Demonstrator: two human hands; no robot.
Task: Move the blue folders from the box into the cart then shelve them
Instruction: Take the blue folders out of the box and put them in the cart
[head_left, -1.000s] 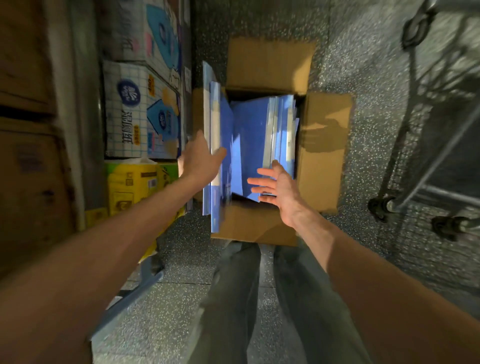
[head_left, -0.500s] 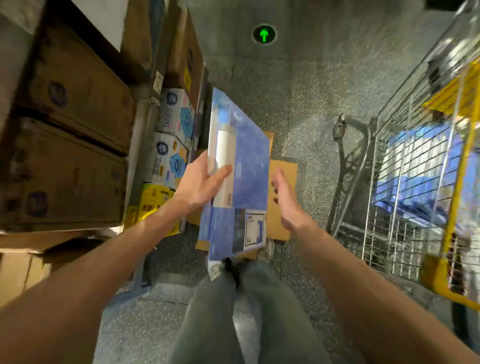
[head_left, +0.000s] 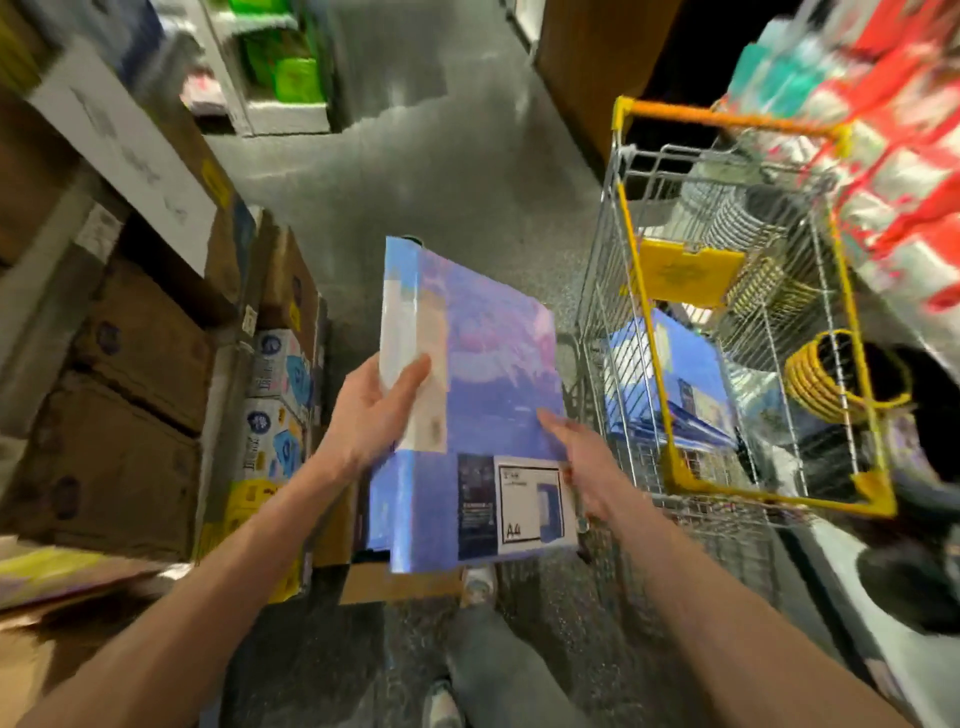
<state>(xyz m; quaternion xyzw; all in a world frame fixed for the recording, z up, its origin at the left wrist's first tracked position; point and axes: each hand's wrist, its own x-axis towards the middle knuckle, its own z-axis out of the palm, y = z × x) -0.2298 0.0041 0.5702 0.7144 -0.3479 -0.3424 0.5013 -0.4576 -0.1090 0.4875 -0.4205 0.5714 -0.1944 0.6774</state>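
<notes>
While your left hand (head_left: 371, 415) clamps the spine edge of the blue folder (head_left: 467, 395) and your right hand (head_left: 582, 462) closes on its right edge, it sits clear of the wire cart (head_left: 644, 291) just right. Glossy flat folders in the cart (head_left: 670, 379) lie inside; speckled floor (head_left: 415, 197) lies open ahead.

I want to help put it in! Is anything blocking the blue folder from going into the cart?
Nothing visible does. The blue folder, held by both hands, is beside the cart; its open top is clear, with folders already inside.
</notes>
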